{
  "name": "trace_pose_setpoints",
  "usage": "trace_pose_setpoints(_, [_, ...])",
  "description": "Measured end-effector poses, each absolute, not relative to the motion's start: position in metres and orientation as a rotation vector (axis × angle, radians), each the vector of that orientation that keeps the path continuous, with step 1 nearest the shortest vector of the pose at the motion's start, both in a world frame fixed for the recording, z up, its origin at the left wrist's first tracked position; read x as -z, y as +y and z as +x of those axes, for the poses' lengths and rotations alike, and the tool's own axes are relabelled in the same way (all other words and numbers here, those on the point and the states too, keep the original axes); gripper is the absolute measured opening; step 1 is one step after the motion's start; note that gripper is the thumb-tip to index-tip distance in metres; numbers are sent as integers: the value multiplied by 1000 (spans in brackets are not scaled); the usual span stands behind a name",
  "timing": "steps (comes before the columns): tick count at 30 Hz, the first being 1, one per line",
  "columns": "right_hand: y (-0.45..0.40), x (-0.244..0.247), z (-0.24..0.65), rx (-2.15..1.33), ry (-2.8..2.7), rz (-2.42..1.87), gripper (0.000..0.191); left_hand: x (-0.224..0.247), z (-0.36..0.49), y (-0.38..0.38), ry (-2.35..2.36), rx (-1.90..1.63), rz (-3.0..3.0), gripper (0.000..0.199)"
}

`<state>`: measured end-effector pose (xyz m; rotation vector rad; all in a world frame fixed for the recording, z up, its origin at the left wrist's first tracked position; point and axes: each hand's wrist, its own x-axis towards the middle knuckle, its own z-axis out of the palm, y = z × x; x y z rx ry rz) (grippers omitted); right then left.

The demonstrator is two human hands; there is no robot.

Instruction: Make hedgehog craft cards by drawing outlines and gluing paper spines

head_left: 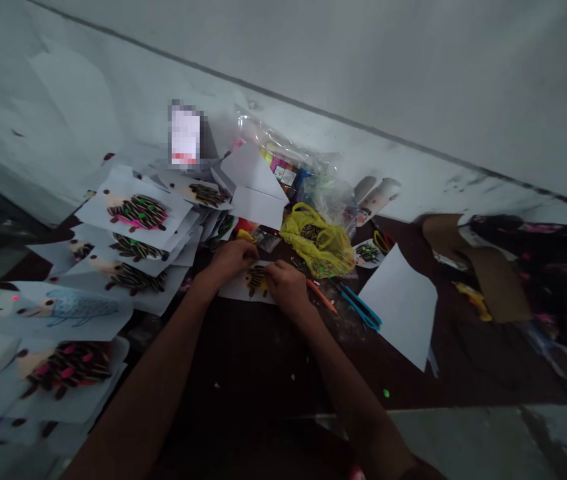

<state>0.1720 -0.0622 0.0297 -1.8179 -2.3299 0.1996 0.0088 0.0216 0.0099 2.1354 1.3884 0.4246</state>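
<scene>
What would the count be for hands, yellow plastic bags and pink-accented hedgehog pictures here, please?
Hands: 2 (left hand, right hand)
Yellow plastic bag: 1
Pink-accented hedgehog pictures: 2 (upper, lower)
Total: 5

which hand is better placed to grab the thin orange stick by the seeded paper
The right hand looks better placed: it sits at the edge of the white paper sheet bearing dark striped seeds, beside the thin orange stick, while the left hand is further away, across the seeds.
</scene>
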Motion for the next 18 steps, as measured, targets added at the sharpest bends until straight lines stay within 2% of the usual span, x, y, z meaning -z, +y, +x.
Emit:
trace_pose_setpoints(9, [-59, -19, 171, -131, -2370, -1813, 19, -8, 9, 23, 1374, -442, 2167, 19])
trace_pose_setpoints(15, [-60, -29, 180, -166, -2257, -1814, 21, -9, 9, 21, 1392, -437, 2129, 20])
trace_pose_setpoints(18, [-55, -36, 196, -160, -2081, -2012, 23, -9, 9, 21, 1411, -434, 2094, 20])
